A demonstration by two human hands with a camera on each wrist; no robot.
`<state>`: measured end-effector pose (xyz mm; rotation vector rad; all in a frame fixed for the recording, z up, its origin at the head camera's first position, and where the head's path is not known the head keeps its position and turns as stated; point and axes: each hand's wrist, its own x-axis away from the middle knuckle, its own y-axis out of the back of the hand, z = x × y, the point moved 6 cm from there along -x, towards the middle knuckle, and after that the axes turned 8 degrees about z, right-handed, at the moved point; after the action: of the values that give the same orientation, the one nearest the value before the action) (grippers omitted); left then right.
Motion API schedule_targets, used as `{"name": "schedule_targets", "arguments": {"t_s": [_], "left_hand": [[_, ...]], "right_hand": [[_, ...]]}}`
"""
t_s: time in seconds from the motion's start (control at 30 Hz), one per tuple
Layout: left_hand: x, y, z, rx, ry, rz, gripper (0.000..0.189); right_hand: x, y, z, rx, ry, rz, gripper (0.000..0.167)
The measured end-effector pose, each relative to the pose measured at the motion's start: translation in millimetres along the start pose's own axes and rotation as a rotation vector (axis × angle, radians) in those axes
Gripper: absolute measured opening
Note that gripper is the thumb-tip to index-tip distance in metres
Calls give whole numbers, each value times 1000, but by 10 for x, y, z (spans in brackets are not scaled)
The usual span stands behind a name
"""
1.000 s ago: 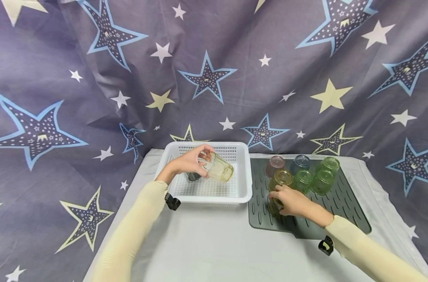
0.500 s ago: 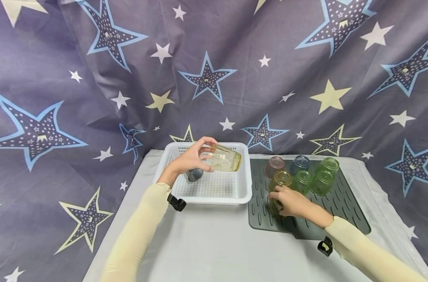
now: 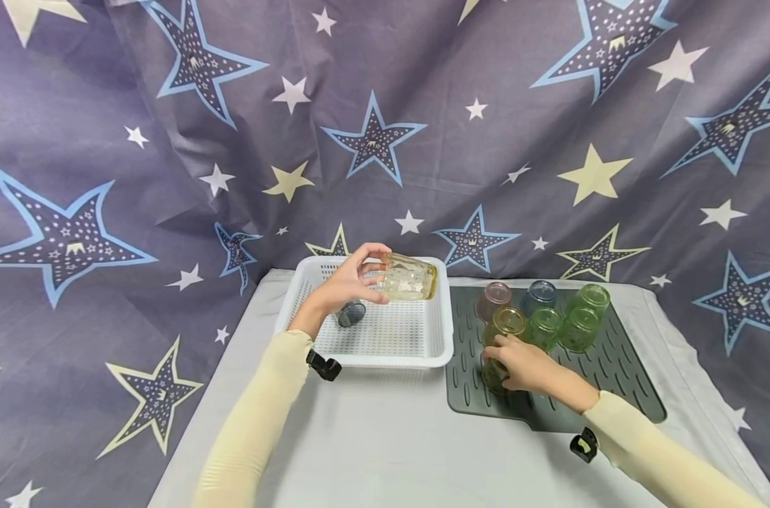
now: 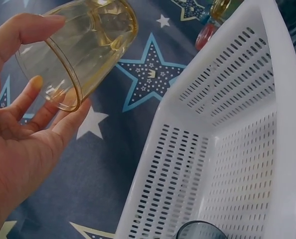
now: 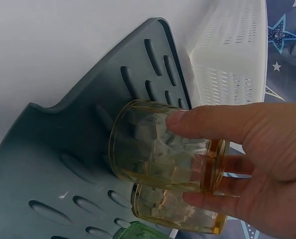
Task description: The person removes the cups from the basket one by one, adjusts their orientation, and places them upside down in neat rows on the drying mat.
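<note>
My left hand [image 3: 350,282] grips a pale yellow glass [image 3: 410,277] by its rim end, above the white perforated basket [image 3: 385,361]. This glass lies almost sideways, base to the right; in the left wrist view the thumb and fingers lie about its rim. A dark grey glass [image 3: 351,313] lies in the basket below. On the dark drying mat [image 3: 470,402], my right hand [image 3: 527,363] holds an amber glass [image 5: 158,149] that stands upside down. Fingers and thumb reach around its base end. Another amber glass [image 3: 508,319] stands just behind it.
Upside-down glasses stand at the mat's back: a pink glass [image 3: 494,300], a blue glass [image 3: 540,295] and several green ones, such as the front green glass [image 3: 545,326]. A star-patterned curtain [image 3: 372,197] hangs behind the white-covered table [image 3: 385,437].
The left hand has lifted the yellow glass slightly up and right and turned it nearer to level. More of the grey glass shows now. The right hand stays on its amber glass.
</note>
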<state>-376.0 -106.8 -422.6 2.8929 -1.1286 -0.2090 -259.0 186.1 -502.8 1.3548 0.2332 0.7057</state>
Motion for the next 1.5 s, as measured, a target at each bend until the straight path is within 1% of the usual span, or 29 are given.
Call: {"name": "schedule_targets", "arguments": {"t_s": [0.27,0.5,0.57,0.67,0.77,0.83,0.9,0.97,1.03,1.1,1.17,1.27,1.37,1.5], "left_hand": [[-4,-15,-4,39,15,-27,84],[-11,-8,8,75,18,-60,83],[-13,-5,15,79,15,-67,82],[-18,-11,21,84,6,-69,82],[-29,-30,21,94,-5,-64,81],[-40,-49,20,106,-11,-58,81],[-52,-69,17,109,-14,-51,82],[-71,-88,19,111,-16,-43,82],[-90,-109,15,110,-16,-38,82],[-111,-138,-1,109,-16,-33,81],[-128,-176,-35,101,-24,-28,81],[-159,-245,-83,87,-40,-13,80],[-192,-308,-115,68,-59,2,81],[-223,-380,-152,71,-82,17,84]], "right_hand": [[5,22,23,22,-17,2,54],[4,87,34,12,15,-33,52],[-7,146,28,-3,22,-47,49],[-28,289,23,-25,46,-90,46],[-43,504,21,-64,68,-168,40],[-56,670,23,-108,93,-242,35],[-72,833,21,-187,116,-321,32],[-95,983,21,-275,139,-402,34],[-125,1103,23,-393,155,-461,40],[-169,1188,32,-506,155,-486,50],[-224,1243,54,-622,166,-488,60],[-308,1271,106,-800,195,-463,68],[-379,1266,155,-969,242,-444,70],[-444,1236,191,-1151,274,-436,68]]}}
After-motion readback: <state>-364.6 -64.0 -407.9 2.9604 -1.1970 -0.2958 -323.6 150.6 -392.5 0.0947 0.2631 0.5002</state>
